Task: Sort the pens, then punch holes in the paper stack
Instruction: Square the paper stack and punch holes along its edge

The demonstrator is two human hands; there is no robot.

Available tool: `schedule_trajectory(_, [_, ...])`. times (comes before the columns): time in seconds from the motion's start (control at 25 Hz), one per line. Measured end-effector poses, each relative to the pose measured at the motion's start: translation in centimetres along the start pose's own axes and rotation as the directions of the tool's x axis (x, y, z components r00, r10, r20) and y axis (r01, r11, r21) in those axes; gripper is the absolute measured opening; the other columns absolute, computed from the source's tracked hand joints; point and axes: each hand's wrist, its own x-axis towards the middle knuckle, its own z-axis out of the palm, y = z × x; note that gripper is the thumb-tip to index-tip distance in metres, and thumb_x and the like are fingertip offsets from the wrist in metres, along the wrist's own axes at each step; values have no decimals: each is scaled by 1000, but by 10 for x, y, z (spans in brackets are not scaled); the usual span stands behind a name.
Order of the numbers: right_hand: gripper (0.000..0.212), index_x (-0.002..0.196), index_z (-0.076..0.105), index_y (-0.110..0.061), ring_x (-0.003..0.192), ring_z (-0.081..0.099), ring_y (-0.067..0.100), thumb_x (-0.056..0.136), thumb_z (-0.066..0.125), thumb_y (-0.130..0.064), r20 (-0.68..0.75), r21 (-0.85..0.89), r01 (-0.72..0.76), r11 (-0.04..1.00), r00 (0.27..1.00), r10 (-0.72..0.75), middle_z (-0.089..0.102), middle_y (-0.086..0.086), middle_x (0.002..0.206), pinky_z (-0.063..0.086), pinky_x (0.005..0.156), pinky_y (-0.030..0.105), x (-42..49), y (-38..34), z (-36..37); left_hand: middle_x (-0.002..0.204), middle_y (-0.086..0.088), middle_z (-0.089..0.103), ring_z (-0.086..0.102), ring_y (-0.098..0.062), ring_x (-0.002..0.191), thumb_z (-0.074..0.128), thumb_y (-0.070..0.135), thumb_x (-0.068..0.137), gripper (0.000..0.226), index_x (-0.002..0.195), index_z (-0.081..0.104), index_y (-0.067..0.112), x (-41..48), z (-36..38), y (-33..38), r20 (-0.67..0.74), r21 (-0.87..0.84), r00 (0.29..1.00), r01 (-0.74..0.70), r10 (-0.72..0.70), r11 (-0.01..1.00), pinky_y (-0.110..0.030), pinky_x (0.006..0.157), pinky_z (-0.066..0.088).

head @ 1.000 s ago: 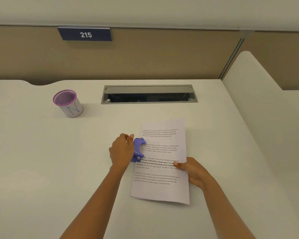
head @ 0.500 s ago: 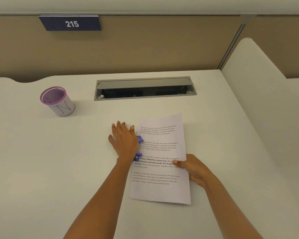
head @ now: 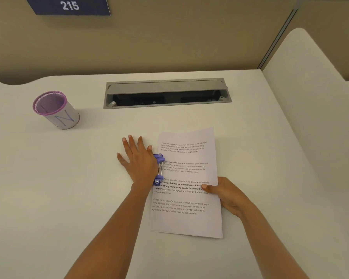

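Observation:
A stack of printed white paper (head: 187, 218) lies on the desk in front of me. A purple hole punch (head: 158, 169) sits over the stack's left edge. My left hand (head: 139, 161) lies flat on top of the punch, fingers spread, palm down, covering most of it. My right hand (head: 225, 193) grips the stack's right edge, thumb on top of the sheets. A purple-rimmed pen cup (head: 55, 109) stands at the back left; a few thin pens show through its mesh.
A grey cable hatch (head: 166, 93) is set open into the desk behind the paper. A beige partition with a "215" sign (head: 69, 6) backs the desk. A white side divider (head: 314, 93) rises on the right.
My left hand went from gripping the punch's side to lying flat on top of it with fingers spread. My right hand has stayed on the paper's edge.

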Motion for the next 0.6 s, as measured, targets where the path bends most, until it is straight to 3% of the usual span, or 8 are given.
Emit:
schedule_trajectory(0.08, [25, 115, 68, -14, 99, 73, 20, 90, 65, -10, -3, -6, 5, 1000, 1000, -5, 75, 3, 109, 59, 85, 34, 1, 1, 0, 161, -7, 15, 2, -25, 150, 28, 35, 101, 48, 147, 30, 21, 2, 3, -3, 1, 3, 1000, 10, -10, 1000, -61, 114, 9])
schedule_trajectory(0.32, [27, 117, 68, -13, 101, 72, 22, 90, 66, -11, -22, 6, 9, 1000, 1000, -9, 75, 3, 111, 55, 93, 42, 1, 1, 2, 161, -7, 13, 0, -25, 150, 24, 35, 101, 51, 150, 23, 20, 5, -3, 2, 55, 27, 998, 4, -6, 1000, -61, 115, 6])
schedule_trajectory(0.6, [34, 123, 63, -11, 103, 71, 24, 89, 66, -6, -50, -14, 30, 999, 998, -31, 73, 6, 114, 54, 95, 44, -9, -11, 2, 159, -2, 22, 3, -19, 150, 22, 42, 101, 51, 145, 33, 18, -5, -24, 18, 126, -238, 991, 62, -32, 969, -56, 116, 3])
